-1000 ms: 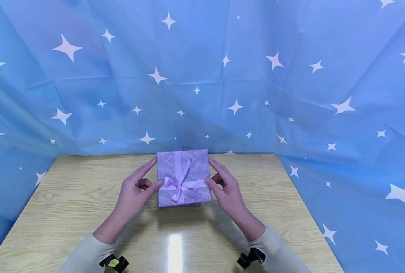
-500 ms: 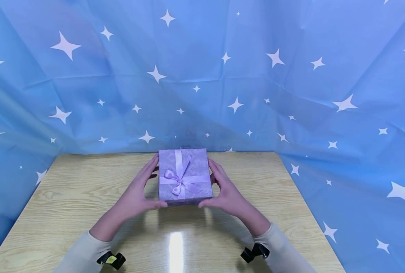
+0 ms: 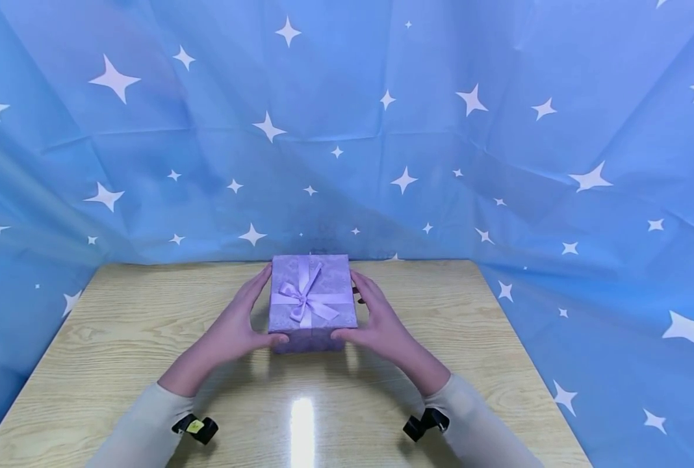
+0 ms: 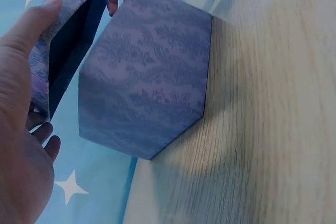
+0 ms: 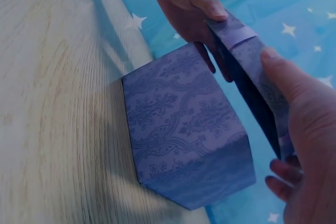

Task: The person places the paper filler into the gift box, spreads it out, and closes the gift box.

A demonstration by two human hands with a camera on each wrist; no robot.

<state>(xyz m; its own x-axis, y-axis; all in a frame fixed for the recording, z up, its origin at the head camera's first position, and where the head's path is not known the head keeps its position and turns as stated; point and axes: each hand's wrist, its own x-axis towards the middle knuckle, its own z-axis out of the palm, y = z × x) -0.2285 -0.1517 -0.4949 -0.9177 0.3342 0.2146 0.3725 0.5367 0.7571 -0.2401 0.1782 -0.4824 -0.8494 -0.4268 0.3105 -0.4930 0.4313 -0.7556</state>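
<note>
Both hands hold the lid (image 3: 332, 279) of a purple patterned gift box, topped with a lilac ribbon bow (image 3: 303, 301). My left hand (image 3: 230, 331) grips the lid's left side, thumb at the front edge and fingers along the side. On the right side, my right hand (image 3: 385, 328) grips it in a mirrored way. Under the lid stands the box base (image 3: 308, 342), its front wall showing. Both wrist views show the base (image 4: 147, 72) on the table and the lid (image 5: 247, 51) apart above it, dark inside. The inside of the base is hidden.
The box stands toward the back of a light wood-grain table (image 3: 136, 312). A blue cloth (image 3: 347, 130) with white stars hangs behind the table and along both sides. Black wrist straps (image 3: 196, 428) sit over the pale sleeves (image 3: 475, 422).
My thumbs have shifted from the lid's top to its front edge. The lid's front edge now sits farther back in view, so more of the base's front wall shows.
</note>
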